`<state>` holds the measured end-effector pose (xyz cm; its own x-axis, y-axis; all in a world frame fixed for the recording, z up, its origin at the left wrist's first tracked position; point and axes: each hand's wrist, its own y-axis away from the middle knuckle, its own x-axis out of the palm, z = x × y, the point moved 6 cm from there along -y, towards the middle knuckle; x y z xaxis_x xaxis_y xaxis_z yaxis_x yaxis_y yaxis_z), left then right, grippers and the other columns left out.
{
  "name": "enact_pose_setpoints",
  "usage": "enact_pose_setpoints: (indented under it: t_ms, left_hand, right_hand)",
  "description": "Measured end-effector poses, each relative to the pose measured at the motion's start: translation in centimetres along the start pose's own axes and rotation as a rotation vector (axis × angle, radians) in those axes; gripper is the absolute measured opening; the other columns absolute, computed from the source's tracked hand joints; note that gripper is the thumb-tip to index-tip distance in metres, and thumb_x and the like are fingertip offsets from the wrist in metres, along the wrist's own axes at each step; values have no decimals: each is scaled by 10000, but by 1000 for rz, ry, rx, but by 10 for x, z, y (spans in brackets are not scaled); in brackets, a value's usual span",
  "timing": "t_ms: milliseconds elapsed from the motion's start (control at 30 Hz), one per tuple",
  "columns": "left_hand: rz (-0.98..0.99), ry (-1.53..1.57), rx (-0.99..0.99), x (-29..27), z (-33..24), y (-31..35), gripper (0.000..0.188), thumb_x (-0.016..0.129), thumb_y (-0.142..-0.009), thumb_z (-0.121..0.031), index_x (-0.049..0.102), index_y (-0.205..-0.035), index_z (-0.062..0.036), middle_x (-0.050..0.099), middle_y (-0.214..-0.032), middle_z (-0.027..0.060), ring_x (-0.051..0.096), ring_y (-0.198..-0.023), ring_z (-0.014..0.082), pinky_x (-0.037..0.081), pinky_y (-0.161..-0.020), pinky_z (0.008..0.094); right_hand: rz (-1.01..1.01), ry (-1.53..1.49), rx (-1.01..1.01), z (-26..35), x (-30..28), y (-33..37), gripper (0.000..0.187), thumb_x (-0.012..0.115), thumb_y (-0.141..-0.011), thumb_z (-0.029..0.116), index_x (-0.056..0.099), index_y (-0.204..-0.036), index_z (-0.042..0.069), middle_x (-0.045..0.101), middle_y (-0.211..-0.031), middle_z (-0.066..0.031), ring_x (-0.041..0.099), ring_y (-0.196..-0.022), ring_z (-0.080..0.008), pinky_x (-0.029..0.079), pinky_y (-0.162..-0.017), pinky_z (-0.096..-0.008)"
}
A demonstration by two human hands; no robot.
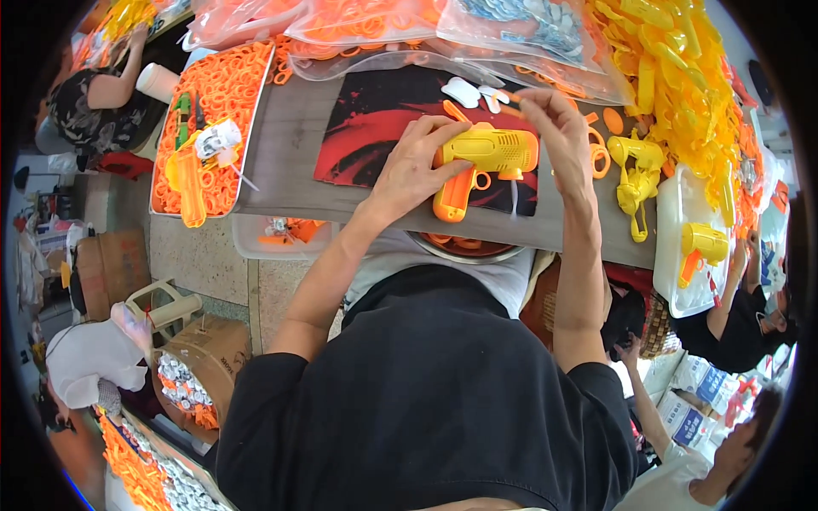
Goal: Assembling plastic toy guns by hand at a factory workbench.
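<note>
My left hand [409, 166] is wrapped round the rear of a yellow and orange toy gun [504, 150], its orange grip pointing down toward me. The gun is held over a black and red mat [354, 128]. Close to the gun's front end, my right hand [558, 128] is raised with thumb and fingers pinched together. Something small and orange shows by those fingertips, too small to name. Flat white plastic pieces [461, 92] lie on the mat beyond the gun. A yellow toy gun shell [635, 175] rests on the table to the right of my right hand.
A white-rimmed tray [256, 102] of orange rings stands at left, with gun parts on top. Clear bags [375, 64] line the back. Yellow parts [673, 60] are heaped at far right, above a white bin [673, 247]. Other people work at both sides.
</note>
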<state>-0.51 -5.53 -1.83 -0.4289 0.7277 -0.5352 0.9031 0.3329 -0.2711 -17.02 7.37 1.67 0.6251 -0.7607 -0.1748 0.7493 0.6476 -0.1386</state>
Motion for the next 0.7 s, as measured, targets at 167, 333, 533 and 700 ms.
enact_pose_setpoints:
  t_ms: [167,333,533,700]
  left_hand:
    - [71,188,-56,4,16,-1,575,770,-853,-203,562,-1366,-47,549,-1325,105,566,-1194,226,448,-1026,355]
    - [168,569,-310,8,19,1,420,590,-1016,-213,542,-1388,-24,617,-1271,76,550,-1221,153,430,-1057,309]
    - [108,493,-322,7,25,-12,423,601,-1013,-258,571,-1339,10,660,-1207,76,598,-1119,124,484,-958,281]
    - [112,305,-297,10,24,-15,435,726,-911,-284,641,-1236,-9,687,-1104,90,638,-987,149,501,-892,299]
  right_hand:
    - [171,337,-123,5,17,34,156,696,-895,127,711,-989,3,682,-824,-18,579,-774,-92,463,-731,-255]
    - [187,521,-240,3,34,30,144,709,-869,126,719,-964,17,663,-782,-74,602,-748,-135,472,-706,-272]
    - [179,317,-42,-7,28,27,141,709,-869,130,710,-950,15,660,-812,-93,596,-721,-151,482,-676,-296]
    - [146,483,-227,-3,36,34,126,718,-856,126,698,-918,18,639,-772,-66,581,-724,-171,462,-671,-307]
